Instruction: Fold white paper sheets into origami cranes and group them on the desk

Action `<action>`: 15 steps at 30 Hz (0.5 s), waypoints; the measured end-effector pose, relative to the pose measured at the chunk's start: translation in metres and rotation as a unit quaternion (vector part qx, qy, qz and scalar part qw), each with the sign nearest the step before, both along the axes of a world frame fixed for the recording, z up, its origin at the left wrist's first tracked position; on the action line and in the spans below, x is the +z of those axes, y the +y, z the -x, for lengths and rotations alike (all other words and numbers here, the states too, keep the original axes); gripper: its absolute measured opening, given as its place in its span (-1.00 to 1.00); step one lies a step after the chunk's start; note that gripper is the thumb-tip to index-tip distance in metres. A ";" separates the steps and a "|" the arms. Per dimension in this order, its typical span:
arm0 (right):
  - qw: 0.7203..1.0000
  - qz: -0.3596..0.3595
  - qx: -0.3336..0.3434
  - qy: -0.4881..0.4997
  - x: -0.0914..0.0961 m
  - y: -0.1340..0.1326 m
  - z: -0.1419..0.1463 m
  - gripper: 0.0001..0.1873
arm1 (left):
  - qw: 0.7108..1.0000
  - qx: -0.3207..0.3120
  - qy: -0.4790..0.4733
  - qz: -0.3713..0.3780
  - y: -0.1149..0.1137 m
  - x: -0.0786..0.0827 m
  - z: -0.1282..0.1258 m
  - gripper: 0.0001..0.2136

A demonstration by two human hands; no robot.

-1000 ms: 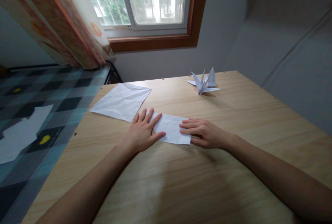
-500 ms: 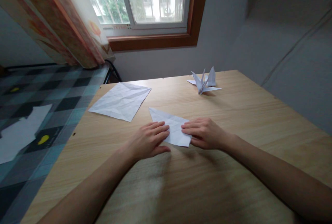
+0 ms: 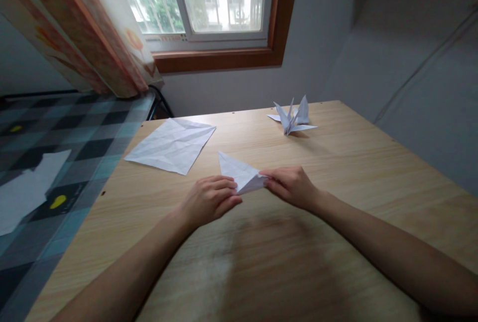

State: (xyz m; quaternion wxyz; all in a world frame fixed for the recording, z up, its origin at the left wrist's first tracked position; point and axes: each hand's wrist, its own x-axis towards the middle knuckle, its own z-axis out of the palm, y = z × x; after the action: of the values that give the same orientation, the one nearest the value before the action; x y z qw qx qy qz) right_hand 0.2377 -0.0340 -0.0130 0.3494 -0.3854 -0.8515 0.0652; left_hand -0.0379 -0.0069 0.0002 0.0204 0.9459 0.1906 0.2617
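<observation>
Between my hands, over the wooden table (image 3: 298, 257), is a folded sheet of white paper (image 3: 239, 170). One pointed corner of it reaches up and away to the left, and its near right part is bent up along a slanted crease. My left hand (image 3: 211, 200) rests on the paper's left side, fingers stretched out together over its edge and the thumb lying below. At the right corner my right hand (image 3: 289, 185) pinches the paper between thumb and fingers; part of that corner is hidden by the fingertips.
A creased, unfolded white sheet (image 3: 174, 145) lies at the table's far left. Folded paper cranes (image 3: 291, 120) stand near the far edge. Left of the table, torn white paper (image 3: 30, 190) lies on a checked cloth (image 3: 93, 148). A window (image 3: 220, 1) and curtain (image 3: 89, 18) are beyond.
My right hand has gone from lying flat on the paper to pinching its right corner, lifting and folding that part over. My left hand has shifted slightly left.
</observation>
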 end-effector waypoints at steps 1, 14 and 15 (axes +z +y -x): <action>1.000 0.010 -0.016 0.010 -0.001 0.002 0.002 -0.74 | 1.000 0.008 -0.003 0.008 0.000 -0.001 -0.001 -0.81; 0.994 -0.027 -0.075 -0.075 -0.005 0.012 0.009 -0.64 | 0.997 0.066 0.044 -0.023 -0.001 0.000 -0.006 -0.81; 0.994 -0.037 -0.073 -0.078 -0.005 0.012 0.009 -0.62 | 0.996 0.055 0.058 -0.028 0.000 0.000 -0.006 -0.80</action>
State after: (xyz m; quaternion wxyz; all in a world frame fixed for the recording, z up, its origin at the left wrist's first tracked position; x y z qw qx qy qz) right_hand 0.2288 -0.0221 -0.0179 0.3002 -0.4373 -0.8474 -0.0222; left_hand -0.0321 -0.0069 0.0000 -0.0317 0.9477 0.2357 0.2127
